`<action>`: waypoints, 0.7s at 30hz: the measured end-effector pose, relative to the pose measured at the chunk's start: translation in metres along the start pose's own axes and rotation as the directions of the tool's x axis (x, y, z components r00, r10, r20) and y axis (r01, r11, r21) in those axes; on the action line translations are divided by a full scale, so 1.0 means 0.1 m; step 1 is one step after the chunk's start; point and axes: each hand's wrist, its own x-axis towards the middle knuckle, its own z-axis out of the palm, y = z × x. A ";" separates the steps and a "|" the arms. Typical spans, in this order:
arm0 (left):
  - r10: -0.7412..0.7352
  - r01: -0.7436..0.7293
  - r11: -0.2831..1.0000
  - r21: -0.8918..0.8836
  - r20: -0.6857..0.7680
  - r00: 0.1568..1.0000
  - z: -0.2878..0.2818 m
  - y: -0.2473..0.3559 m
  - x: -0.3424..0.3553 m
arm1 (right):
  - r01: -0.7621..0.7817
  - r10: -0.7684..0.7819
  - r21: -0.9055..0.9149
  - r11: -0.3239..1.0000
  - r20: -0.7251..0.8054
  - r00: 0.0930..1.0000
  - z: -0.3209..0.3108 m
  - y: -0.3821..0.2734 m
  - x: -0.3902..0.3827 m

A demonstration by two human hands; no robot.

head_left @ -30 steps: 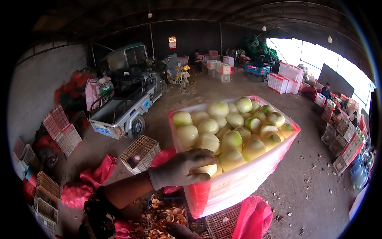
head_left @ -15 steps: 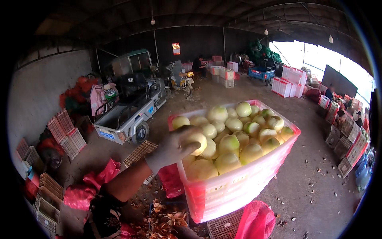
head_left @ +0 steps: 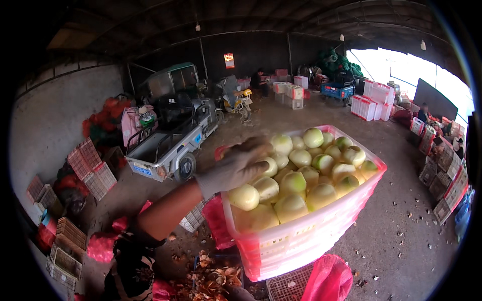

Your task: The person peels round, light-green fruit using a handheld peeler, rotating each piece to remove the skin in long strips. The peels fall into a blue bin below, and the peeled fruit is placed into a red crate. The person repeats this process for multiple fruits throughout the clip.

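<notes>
My left hand (head_left: 236, 164), in a pale glove, reaches over the back left part of a white and red plastic crate (head_left: 296, 226). The fingers and thumb are spread and somewhat blurred, with no onion clearly held between them. Peeled onions (head_left: 293, 181), pale and greenish, are heaped to the rim of the crate. One rounded onion (head_left: 243, 197) lies on the heap just below my palm, at the near left corner. My right hand does not show.
Brown onion skins (head_left: 216, 281) lie at the bottom, beside a pink mesh bag (head_left: 329, 278). Stacked crates (head_left: 93, 170) stand at the left. A grey cargo tricycle (head_left: 170, 150) is parked beyond; people sit farther off among white crates (head_left: 374, 100).
My left hand has released a peeled onion at the near left corner of the heap and moved up toward the crate's back left side. The whole view has shifted slightly.
</notes>
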 end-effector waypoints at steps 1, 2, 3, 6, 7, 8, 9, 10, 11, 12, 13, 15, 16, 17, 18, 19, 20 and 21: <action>0.011 -0.010 1.000 -0.018 0.010 1.000 0.17 -0.14 -0.05 | 0.014 -0.014 0.003 1.000 0.000 1.000 0.01 -0.02 0.01; 0.039 -0.038 0.998 -0.058 0.012 0.999 0.38 -0.21 -0.07 | 0.006 -0.006 -0.006 1.000 0.010 1.000 0.03 0.01 -0.04; -0.021 0.021 1.000 -0.003 0.093 0.995 0.47 -0.14 -0.12 | 0.017 -0.017 -0.005 1.000 0.003 1.000 0.02 -0.01 -0.03; -0.011 0.013 0.998 0.068 -0.028 1.000 0.55 -0.24 -0.20 | 0.036 -0.036 -0.010 0.999 -0.006 0.999 0.02 -0.02 -0.09; 0.054 -0.060 0.988 0.145 0.042 0.998 0.57 -0.26 -0.21 | 0.042 -0.042 -0.010 0.999 -0.008 0.999 0.03 -0.05 -0.09; 0.030 -0.044 0.988 0.147 0.094 0.995 0.54 -0.24 -0.23 | 0.052 -0.052 -0.008 0.999 -0.005 0.999 0.04 -0.07 -0.12; 0.015 -0.036 0.988 0.153 0.141 0.990 0.51 -0.21 -0.22 | 0.062 -0.062 -0.015 0.998 -0.004 0.998 0.05 -0.05 -0.15; -0.002 -0.029 0.987 0.158 0.188 0.982 0.47 -0.17 -0.20 | 0.068 -0.068 -0.023 0.997 -0.005 0.998 0.06 -0.06 -0.18; -0.017 -0.007 0.989 0.148 0.158 0.987 0.37 -0.13 -0.14 | 0.082 -0.082 -0.028 0.996 -0.007 0.997 0.07 -0.08 -0.20; -0.027 0.009 0.991 0.132 0.131 0.991 0.30 -0.08 -0.02 | 0.088 -0.088 -0.037 0.995 -0.011 0.996 0.09 -0.07 -0.24; -0.037 0.025 0.993 0.115 0.105 0.994 0.28 -0.08 0.09 | 0.089 -0.090 -0.046 0.995 -0.011 0.996 0.11 -0.07 -0.28; 0.033 -0.032 0.999 -0.018 0.021 0.999 0.32 -0.15 0.29 | 0.113 -0.114 -0.056 0.992 -0.010 0.993 0.12 -0.08 -0.33; 0.061 -0.062 0.995 -0.081 -0.022 0.998 0.37 -0.16 0.34 | 0.039 -0.040 0.022 0.999 0.048 0.998 0.12 -0.12 -0.35; 0.107 -0.100 0.990 0.098 -0.067 0.992 0.52 -0.11 0.23 | 0.106 -0.105 -0.011 0.994 0.032 0.994 0.00 -0.10 -0.31; 0.115 -0.108 0.986 0.128 -0.049 0.992 0.61 -0.12 0.19 | 0.086 -0.086 0.012 0.996 0.034 0.996 0.03 -0.10 -0.33; 0.122 -0.116 0.981 0.158 -0.031 0.992 0.70 -0.15 0.15 | 0.066 -0.067 0.036 0.997 0.037 0.997 0.09 -0.12 -0.33; 0.134 -0.130 0.974 0.187 -0.007 0.991 0.71 -0.14 0.14 | 0.041 -0.043 0.058 0.997 0.035 0.998 0.14 -0.15 -0.31; 0.053 -0.065 0.987 0.144 0.085 0.995 0.68 -0.10 0.12 | 0.164 -0.161 -0.038 0.986 0.066 0.985 0.20 -0.14 -0.28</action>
